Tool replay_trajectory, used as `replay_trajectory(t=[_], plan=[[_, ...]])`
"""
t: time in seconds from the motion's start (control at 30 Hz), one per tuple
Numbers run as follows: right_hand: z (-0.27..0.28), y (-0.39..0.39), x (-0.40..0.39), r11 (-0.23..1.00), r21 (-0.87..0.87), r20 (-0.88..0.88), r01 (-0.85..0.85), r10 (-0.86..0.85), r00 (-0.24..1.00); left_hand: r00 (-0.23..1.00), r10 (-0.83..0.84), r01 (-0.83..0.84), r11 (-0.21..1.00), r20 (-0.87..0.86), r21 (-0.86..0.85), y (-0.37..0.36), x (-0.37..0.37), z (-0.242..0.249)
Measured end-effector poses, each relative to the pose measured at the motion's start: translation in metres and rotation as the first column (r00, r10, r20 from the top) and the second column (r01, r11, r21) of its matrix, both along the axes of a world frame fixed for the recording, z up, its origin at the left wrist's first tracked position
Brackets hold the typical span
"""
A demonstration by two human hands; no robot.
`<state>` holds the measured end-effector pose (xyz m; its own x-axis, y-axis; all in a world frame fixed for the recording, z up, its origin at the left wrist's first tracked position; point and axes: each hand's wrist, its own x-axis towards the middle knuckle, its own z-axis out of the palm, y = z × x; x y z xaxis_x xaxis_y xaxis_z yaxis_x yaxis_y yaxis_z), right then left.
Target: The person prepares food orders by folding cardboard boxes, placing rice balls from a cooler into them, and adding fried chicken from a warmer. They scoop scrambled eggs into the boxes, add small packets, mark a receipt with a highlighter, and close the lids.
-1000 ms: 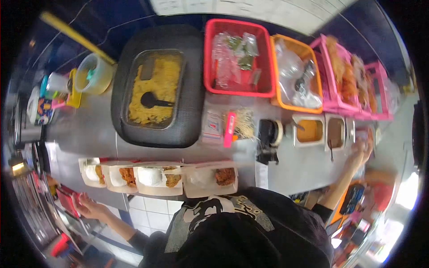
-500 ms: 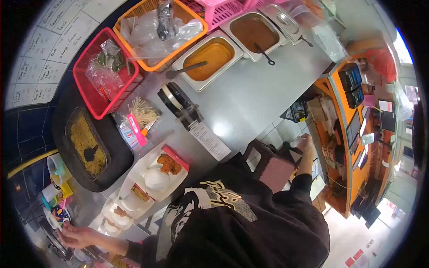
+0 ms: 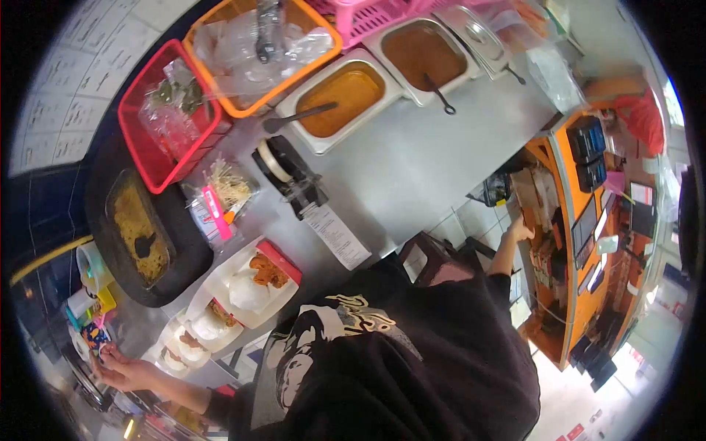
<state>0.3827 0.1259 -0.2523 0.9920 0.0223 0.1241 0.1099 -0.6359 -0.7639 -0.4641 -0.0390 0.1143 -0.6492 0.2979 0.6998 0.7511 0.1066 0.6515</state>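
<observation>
My left hand [image 3: 123,370] is at the far left, beside a patterned cloth-like item [image 3: 95,336] and the end of the counter. Its fingers are loosely bent and apart, and I see nothing held. Over on the right, my right hand [image 3: 521,229] is out past the counter's edge, near the orange shelving [image 3: 570,272]. Its fingers are partly bent, with nothing visible in them. Along the counter's near edge stand several white paper food boxes [image 3: 279,300] with rice [image 3: 250,292] and fried chicken [image 3: 268,272] in them.
On the steel counter [image 3: 412,173] are a yellow curry pan [image 3: 338,106], a brown sauce pan [image 3: 423,59], a red basket [image 3: 165,176], an orange basket [image 3: 243,110], a black round device [image 3: 287,173] and a dark tray [image 3: 180,272]. A dark stool [image 3: 441,272] stands below.
My right hand has swung outward to the right, away from the stool. My left hand has shifted slightly up and right. The view has tilted a little.
</observation>
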Motion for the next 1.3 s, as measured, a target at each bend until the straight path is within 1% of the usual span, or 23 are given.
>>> replay_trajectory(t=[0.1, 0.17, 0.2, 0.27, 0.33, 0.4, 0.43, 0.47, 0.5, 0.53, 0.57, 0.6, 0.67, 0.77, 0.9, 0.93, 0.97, 1.0, 1.1, 1.13, 1.17, 1.27, 1.3], plan=[[0.034, 0.011, -0.025, 0.938, 0.127, 0.183, -0.323, 0.298, 0.937, 0.995, 0.091, -0.092, 0.995, 0.042, 0.032, -0.015, -0.004, -0.002], [0.102, 0.062, -0.062, 0.766, 0.269, 0.312, -0.583, 0.504, 0.806, 0.991, 0.114, -0.117, 0.992, 0.065, 0.056, -0.025, -0.006, -0.003], [0.181, 0.093, -0.140, 0.711, 0.338, 0.179, -0.617, 0.595, 0.784, 0.991, 0.108, -0.115, 0.990, 0.080, 0.084, -0.035, -0.010, -0.007], [0.260, 0.151, -0.232, 0.414, 0.531, 0.326, -0.739, 0.705, 0.630, 0.979, 0.098, -0.119, 0.987, 0.179, 0.106, -0.062, -0.018, -0.014], [0.315, 0.202, -0.298, 0.062, 0.365, 0.461, -0.929, 0.855, 0.238, 0.982, 0.152, -0.170, 0.970, 0.111, 0.177, -0.061, -0.010, -0.016], [0.360, 0.237, -0.401, -0.230, 0.014, 0.574, -0.973, 0.799, -0.181, 0.979, 0.158, -0.178, 0.970, 0.129, 0.168, -0.078, -0.005, -0.022], [0.377, 0.233, -0.470, -0.432, 0.170, 0.425, -0.886, 0.843, -0.330, 0.971, 0.189, -0.211, 0.964, 0.144, 0.162, -0.087, -0.004, -0.026], [0.379, 0.242, -0.522, -0.563, -0.085, 0.424, -0.822, 0.726, -0.541, 0.963, 0.218, -0.243, 0.957, 0.160, 0.157, -0.096, -0.001, -0.031], [0.379, 0.248, -0.574, -0.744, -0.109, 0.257, -0.659, 0.619, -0.742, 0.956, 0.237, -0.267, 0.947, 0.170, 0.180, -0.103, 0.002, -0.037], [0.359, 0.260, -0.621, -0.822, -0.246, 0.291, -0.514, 0.443, -0.848, 0.951, 0.254, -0.288, 0.936, 0.178, 0.202, -0.111, 0.004, -0.042], [0.336, 0.268, -0.662, -0.850, -0.353, 0.215, -0.390, 0.332, -0.918, 0.945, 0.269, -0.307, 0.926, 0.186, 0.221, -0.118, 0.007, -0.044], [0.309, 0.277, -0.702, -0.877, -0.397, -0.029, -0.270, 0.306, -0.952, 0.932, 0.308, -0.347, 0.912, 0.192, 0.221, -0.123, 0.011, -0.046], [0.233, 0.292, -0.762, -0.733, -0.659, -0.091, -0.169, 0.300, -0.950, 0.901, 0.381, -0.422, 0.881, 0.208, 0.214, -0.130, 0.019, -0.048], [0.194, 0.286, -0.808, -0.566, -0.824, -0.329, -0.017, 0.503, -0.799, 0.877, 0.440, -0.470, 0.868, 0.193, 0.160, -0.147, 0.027, -0.050], [0.174, 0.321, -0.830, -0.622, -0.775, -0.219, -0.110, 0.428, -0.877, 0.839, 0.510, -0.540, 0.824, 0.191, 0.172, -0.158, 0.036, -0.045], [0.179, 0.327, -0.827, -0.645, -0.755, -0.271, -0.118, 0.471, -0.839, 0.840, 0.499, -0.538, 0.818, 0.213, 0.203, -0.158, 0.038, -0.045], [0.173, 0.343, -0.824, -0.608, -0.775, -0.049, -0.171, 0.328, -0.943, 0.836, 0.506, -0.546, 0.807, 0.211, 0.227, -0.155, 0.040, -0.042], [0.180, 0.348, -0.820, -0.605, -0.743, 0.096, -0.285, 0.326, -0.940, 0.835, 0.512, -0.550, 0.795, 0.203, 0.258, -0.152, 0.042, -0.040], [0.249, 0.304, -0.785, -0.752, -0.301, 0.233, -0.586, 0.538, -0.810, 0.867, 0.462, -0.499, 0.798, 0.189, 0.337, -0.145, 0.057, -0.036], [0.261, 0.290, -0.772, -0.814, 0.035, 0.137, -0.579, 0.578, -0.804, 0.893, 0.415, -0.449, 0.810, 0.172, 0.378, -0.140, 0.064, -0.037], [0.273, 0.277, -0.757, -0.763, 0.369, 0.031, -0.531, 0.581, -0.813, 0.918, 0.359, -0.396, 0.829, 0.166, 0.396, -0.132, 0.073, -0.039], [0.339, 0.167, -0.701, -0.740, 0.548, -0.097, -0.390, 0.407, -0.908, 0.974, 0.030, -0.125, 0.899, 0.225, 0.420, -0.098, 0.109, -0.051], [0.353, 0.125, -0.682, -0.720, 0.576, -0.142, -0.388, 0.379, -0.915, 0.897, 0.071, -0.216, 0.932, 0.436, 0.292, -0.086, 0.130, -0.058]])
